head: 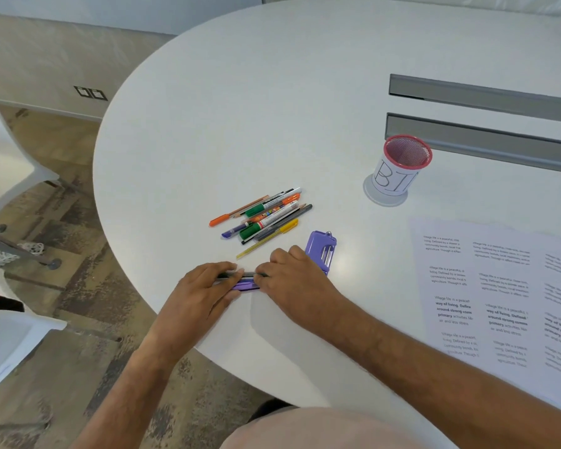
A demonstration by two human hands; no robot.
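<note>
A purple pencil case lies open near the table's front edge; its lid (pixel 321 251) shows behind my right hand and its tray (pixel 245 286) between my hands. My left hand (pixel 204 290) grips the tray's left end, fingers curled over dark pens (pixel 246 274) lying in it. My right hand (pixel 292 280) pinches the right end of those pens. Just beyond lies a loose pile of pens, markers and pencils (pixel 263 215), with a thin yellow pen (pixel 253 248) nearest the hands.
A red mesh pen cup (pixel 399 170) with a white paper label stands at the right on the white round table (pixel 240 108). Printed sheets (pixel 486 296) lie at the right. Two grey cable slots (pixel 480 134) run behind. White chairs (pixel 4 345) stand to the left.
</note>
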